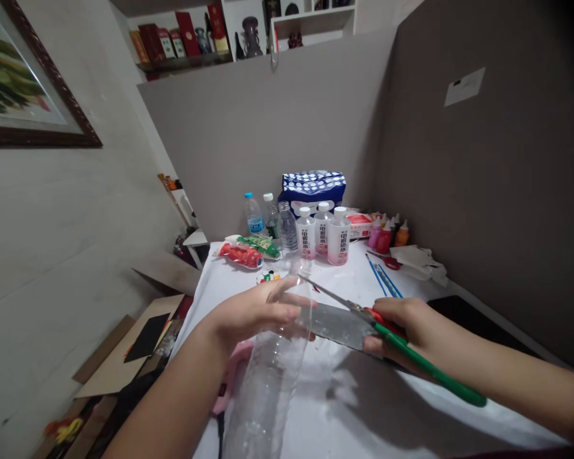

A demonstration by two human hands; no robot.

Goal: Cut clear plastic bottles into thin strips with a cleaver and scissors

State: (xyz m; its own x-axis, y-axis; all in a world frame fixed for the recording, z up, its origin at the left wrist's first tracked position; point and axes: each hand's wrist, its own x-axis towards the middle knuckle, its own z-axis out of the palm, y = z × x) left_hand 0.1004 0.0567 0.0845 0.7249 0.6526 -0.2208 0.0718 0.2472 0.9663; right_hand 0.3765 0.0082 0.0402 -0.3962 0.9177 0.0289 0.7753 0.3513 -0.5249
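My left hand is wrapped around a large clear plastic bottle, which lies tilted with its narrower end pointing away from me. My right hand grips scissors with one red and one green handle. The tip of the blades reaches the bottle's far end, just beyond my left fingers; whether it pierces the plastic I cannot tell. Below the scissors is a flat grey piece, partly covered by both hands. A pink tool with a black cord sits under my left forearm, partly hidden.
On the white-covered table stand several bottles at the back, with a blue polka-dot pack behind. Red and green tubes lie left of them. At right are paint bottles, blue brushes and white cloth. Grey panels enclose the back.
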